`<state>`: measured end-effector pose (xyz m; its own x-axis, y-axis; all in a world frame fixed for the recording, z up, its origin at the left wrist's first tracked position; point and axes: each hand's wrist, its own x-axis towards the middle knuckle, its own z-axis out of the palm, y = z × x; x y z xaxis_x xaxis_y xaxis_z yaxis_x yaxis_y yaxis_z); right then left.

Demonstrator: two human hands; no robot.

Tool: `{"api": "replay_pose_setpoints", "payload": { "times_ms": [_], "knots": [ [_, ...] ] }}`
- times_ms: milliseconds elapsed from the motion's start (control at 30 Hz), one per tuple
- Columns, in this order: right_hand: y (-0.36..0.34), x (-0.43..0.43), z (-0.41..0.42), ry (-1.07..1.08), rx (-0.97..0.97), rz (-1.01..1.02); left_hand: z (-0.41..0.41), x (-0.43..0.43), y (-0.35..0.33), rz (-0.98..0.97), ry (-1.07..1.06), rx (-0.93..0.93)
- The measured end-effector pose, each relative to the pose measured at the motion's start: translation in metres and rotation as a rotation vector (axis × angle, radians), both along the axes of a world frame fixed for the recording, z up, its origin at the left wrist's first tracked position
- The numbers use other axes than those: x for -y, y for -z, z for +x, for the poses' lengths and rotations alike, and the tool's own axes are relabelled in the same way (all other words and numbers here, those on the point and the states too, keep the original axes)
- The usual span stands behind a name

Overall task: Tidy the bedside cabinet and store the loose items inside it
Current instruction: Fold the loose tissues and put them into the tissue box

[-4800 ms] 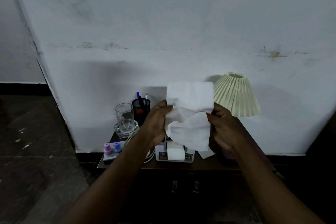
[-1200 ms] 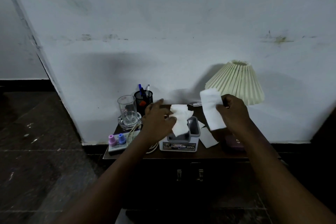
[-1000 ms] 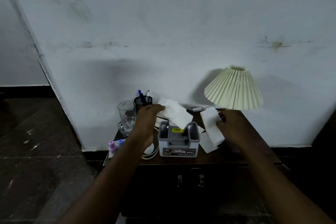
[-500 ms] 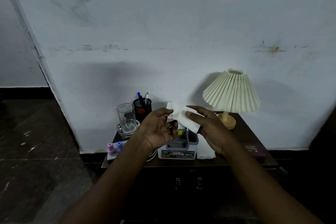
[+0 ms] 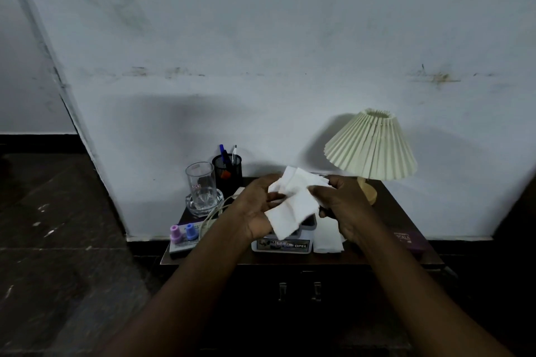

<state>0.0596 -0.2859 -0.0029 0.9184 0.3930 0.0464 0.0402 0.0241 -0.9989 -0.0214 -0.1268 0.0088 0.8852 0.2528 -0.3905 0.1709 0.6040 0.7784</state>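
Both hands hold a white tissue above the dark bedside cabinet. My left hand grips its left side, my right hand pinches its right edge. Under the tissue stands a small grey and white box with a label. A second white tissue lies flat on the cabinet top beside the box. The cabinet's two door handles show below; the doors are closed.
A glass in a glass dish, a black pen holder, two small bottles with pink and blue caps and a white cord crowd the left. A pleated lamp and a purple box stand right.
My right hand put a tissue down beside the box, then came across to the tissue in my left hand. Both hands have since drawn that tissue open wider above the box.
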Motion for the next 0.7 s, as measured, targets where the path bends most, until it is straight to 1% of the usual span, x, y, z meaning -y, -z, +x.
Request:
{"api": "replay_pose_setpoints", "payload": {
  "times_ms": [67, 133, 233, 300, 433, 567, 633, 700],
  "knots": [
    [0.002, 0.003, 0.005, 0.022, 0.004, -0.002, -0.003, -0.004, 0.002, -0.019, 0.067, -0.065],
    [0.008, 0.003, 0.005, 0.058, -0.06, 0.03, -0.004, 0.002, 0.005, -0.028, 0.102, -0.078],
    [0.017, -0.009, -0.006, 0.166, -0.212, 0.195, 0.002, 0.023, 0.014, -0.043, 0.01, -0.042],
    [0.022, -0.018, -0.009, 0.222, -0.25, 0.273, 0.011, 0.033, 0.019, -0.032, -0.054, 0.0],
    [0.02, -0.018, -0.002, 0.243, -0.183, 0.305, 0.021, 0.035, 0.016, -0.026, -0.11, 0.106],
    [0.025, -0.014, 0.0, 0.212, -0.122, 0.262, 0.02, 0.037, 0.016, 0.107, -0.079, 0.16],
    [0.026, -0.011, 0.001, 0.175, -0.084, 0.253, 0.018, 0.038, 0.017, 0.165, -0.088, 0.179],
    [0.024, -0.006, 0.001, 0.091, -0.046, 0.261, 0.017, 0.039, 0.016, 0.169, -0.105, 0.201]
  ]
}}
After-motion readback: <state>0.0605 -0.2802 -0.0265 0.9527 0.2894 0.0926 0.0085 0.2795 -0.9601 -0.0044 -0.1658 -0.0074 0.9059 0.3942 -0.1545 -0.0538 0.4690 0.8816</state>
